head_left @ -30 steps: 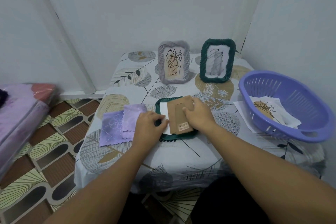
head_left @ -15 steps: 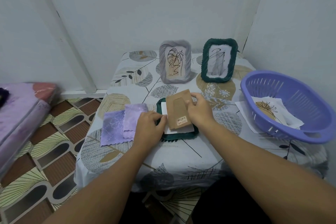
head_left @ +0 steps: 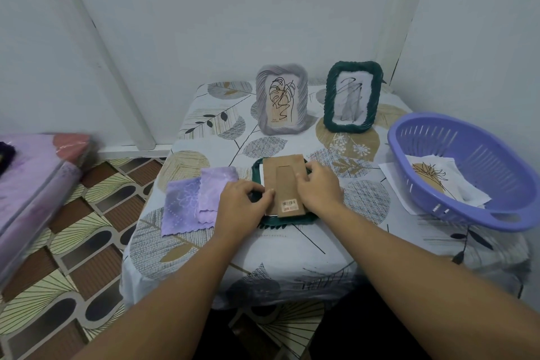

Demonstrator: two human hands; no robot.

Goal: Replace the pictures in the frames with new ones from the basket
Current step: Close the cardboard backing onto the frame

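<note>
Where the cardboard backing [head_left: 287, 184] was tilted up off the face-down green frame [head_left: 257, 175] 0.5 s ago, it's now flat on it, nr the table's [head_left: 306, 245] front edge. Left hand [head_left: 239, 207] fingertips pinch its left edge; right hand [head_left: 320, 187] fingers curl over its right edge. Basket [head_left: 455, 184] w/ pictures at right edge.

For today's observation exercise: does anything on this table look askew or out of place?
One sheet of paper lies on the table, half under the purple basket, not inside it. The purple cloths lie overlapped and crooked. The standing frames look fine.
</note>
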